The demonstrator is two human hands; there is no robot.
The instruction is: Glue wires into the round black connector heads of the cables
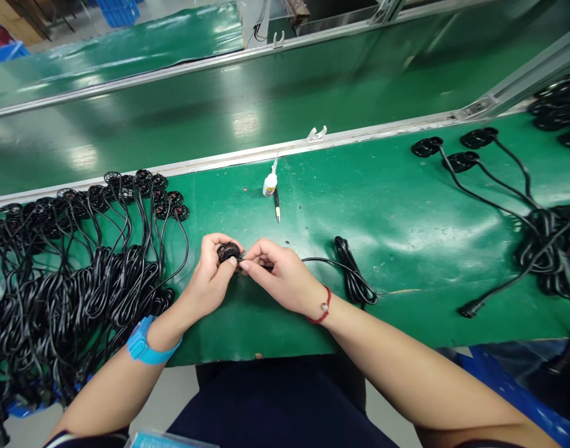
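Note:
My left hand [211,269] is closed around a round black plastic housing [228,251], its open side facing up. Close against it, my right hand [278,269] pinches at the housing's edge where the black cable [315,259] meets it; the fingers hide the exact spot. From under my right hand this cable runs right to its tied coil [353,274] on the green bench. Beyond my hands stand a small white glue bottle [270,180] with a thin nozzle and, beside it, a black pen-like tool [277,206] lying down.
Many bundled black cables [93,292] with round ends cover the bench's left side. More coiled cables [546,242] and round housings [461,161] lie at the right. A metal rail [210,163] with a white hook [317,134] borders the far edge.

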